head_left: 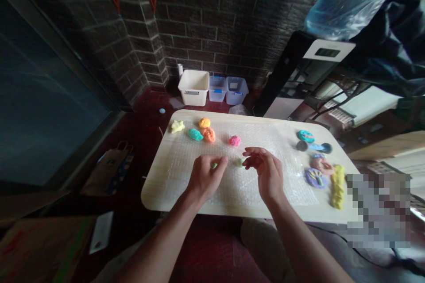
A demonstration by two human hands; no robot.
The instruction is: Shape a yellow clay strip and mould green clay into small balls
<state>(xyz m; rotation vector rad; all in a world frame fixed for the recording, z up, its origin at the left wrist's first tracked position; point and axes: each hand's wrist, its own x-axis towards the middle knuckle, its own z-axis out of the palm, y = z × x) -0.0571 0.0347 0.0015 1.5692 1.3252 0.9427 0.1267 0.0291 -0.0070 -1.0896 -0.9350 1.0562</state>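
My left hand (pixel 206 176) is closed, with a small bit of green modelling clay (pixel 214 165) showing between the thumb and the curled fingers. Across from it, my right hand (pixel 267 171) is loosely curved with its fingers apart. A pale green clay lump (pixel 240 162) sits right at the right fingertips, partly covered by them; whether they touch it is hard to tell. Just beyond the hands lies a pink clay ball (pixel 235 140). Both hands are over bubble wrap (pixel 186 181) spread on a light wooden table (pixel 154 192).
At the table's far left are a yellow star-like piece (pixel 177 126), a teal piece (pixel 195 134) and orange lumps (pixel 209 135). Several shaped pieces, including a yellow strip (pixel 338 187), line the right side. Bins (pixel 194 88) and a water dispenser (pixel 288 75) stand behind.
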